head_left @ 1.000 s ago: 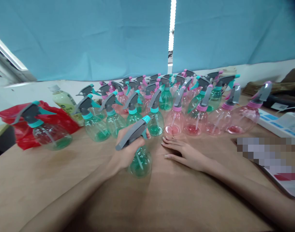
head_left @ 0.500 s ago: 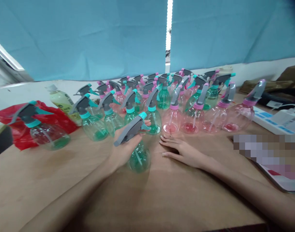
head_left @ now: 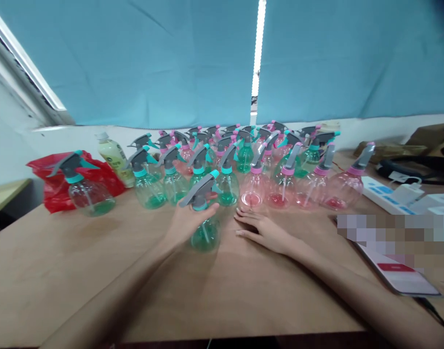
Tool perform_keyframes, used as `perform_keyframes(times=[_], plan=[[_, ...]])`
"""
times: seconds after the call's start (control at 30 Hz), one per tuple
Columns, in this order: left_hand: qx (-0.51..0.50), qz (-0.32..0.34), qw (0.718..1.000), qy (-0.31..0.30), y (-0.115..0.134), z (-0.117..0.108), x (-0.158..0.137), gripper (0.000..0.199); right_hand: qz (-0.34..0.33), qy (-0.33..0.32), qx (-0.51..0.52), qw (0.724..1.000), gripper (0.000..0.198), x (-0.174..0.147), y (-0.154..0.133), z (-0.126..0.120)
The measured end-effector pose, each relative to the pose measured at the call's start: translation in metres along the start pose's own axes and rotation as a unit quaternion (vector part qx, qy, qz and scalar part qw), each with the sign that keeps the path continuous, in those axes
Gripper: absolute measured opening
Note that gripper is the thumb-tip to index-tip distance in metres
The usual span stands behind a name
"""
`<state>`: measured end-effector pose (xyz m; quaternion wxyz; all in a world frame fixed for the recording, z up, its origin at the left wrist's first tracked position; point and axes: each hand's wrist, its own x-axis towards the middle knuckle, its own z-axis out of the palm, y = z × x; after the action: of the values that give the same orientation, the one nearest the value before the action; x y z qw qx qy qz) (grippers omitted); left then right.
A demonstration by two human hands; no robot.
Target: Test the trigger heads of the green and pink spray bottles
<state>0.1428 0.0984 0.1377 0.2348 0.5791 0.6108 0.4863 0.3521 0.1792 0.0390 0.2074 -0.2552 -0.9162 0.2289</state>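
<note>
My left hand is wrapped round the neck of a green spray bottle, just under its grey and turquoise trigger head. That bottle stands in front of the others, roughly upright on the table. My right hand lies palm down on the wood with its fingers stretched out, holding nothing. Its fingertips point towards the front row, close to a pink spray bottle and a green spray bottle. The fingers of my left hand behind the bottle neck are partly hidden.
Several more green and pink spray bottles crowd the back of the table. At the left are a red plastic bag and a labelled drink bottle. A power strip, a headset-like black band and a tablet-like device lie at the right.
The camera view has shifted, showing more of the table's front edge. My left hand still grips the green spray bottle, its thumb now extending across the neck. My right hand stays flat.
</note>
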Motion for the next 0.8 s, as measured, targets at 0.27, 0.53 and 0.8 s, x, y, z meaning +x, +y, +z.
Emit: perform_keyframes(times=[0.27,0.53,0.8], plan=[[0.024,-0.014,1.0,0.006,-0.007,-0.003,-0.01,0.045,-0.008,0.007,-0.001,1.0,0.058,0.0,-0.004,-0.002],[0.125,0.065,0.99,0.002,-0.028,-0.005,-0.037,0.061,-0.022,0.011,-0.004,1.0,0.059,0.0,-0.001,0.0],[0.168,0.055,0.983,-0.039,-0.021,-0.027,-0.062,0.047,-0.009,0.009,-0.009,1.0,0.057,-0.002,-0.001,0.001]])
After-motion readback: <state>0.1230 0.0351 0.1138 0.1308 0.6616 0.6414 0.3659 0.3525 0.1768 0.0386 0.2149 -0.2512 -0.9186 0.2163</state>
